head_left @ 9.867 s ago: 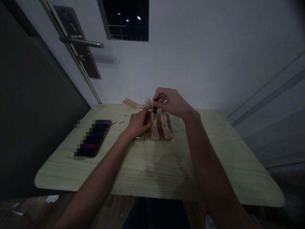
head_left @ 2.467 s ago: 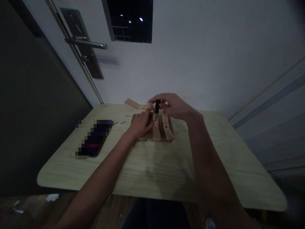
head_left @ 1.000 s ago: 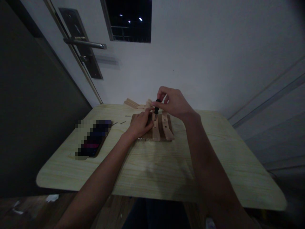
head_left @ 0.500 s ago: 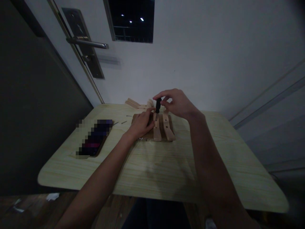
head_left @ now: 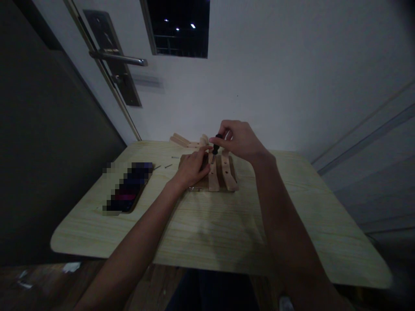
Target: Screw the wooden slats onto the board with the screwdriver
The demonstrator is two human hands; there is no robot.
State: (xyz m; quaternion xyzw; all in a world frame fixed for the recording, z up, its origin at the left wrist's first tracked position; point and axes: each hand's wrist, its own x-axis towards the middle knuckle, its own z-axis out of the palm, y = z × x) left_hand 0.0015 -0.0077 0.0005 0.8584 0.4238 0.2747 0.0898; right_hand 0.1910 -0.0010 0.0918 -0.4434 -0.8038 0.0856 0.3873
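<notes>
My right hand (head_left: pixel 239 139) is closed round the black handle of a small screwdriver (head_left: pixel 215 146), held upright with its tip down on a light wooden slat (head_left: pixel 213 176). That slat and a second one (head_left: pixel 228 174) lie across a darker wooden board (head_left: pixel 221 172) on the table (head_left: pixel 207 229). My left hand (head_left: pixel 192 167) rests on the board's left part, fingers curled against the slat beside the screwdriver tip. What lies under those fingers is hidden.
A phone (head_left: pixel 128 188) lies on the table's left side. Loose screws (head_left: pixel 167 166) sit between it and the board. More wooden slats (head_left: pixel 188 141) lie at the table's far edge by the wall. A door with a metal handle (head_left: pixel 118 58) stands at the left.
My right hand's fingers have shifted round the screwdriver handle from frame to frame, as in turning it. The left hand and the wooden pieces have stayed in place.
</notes>
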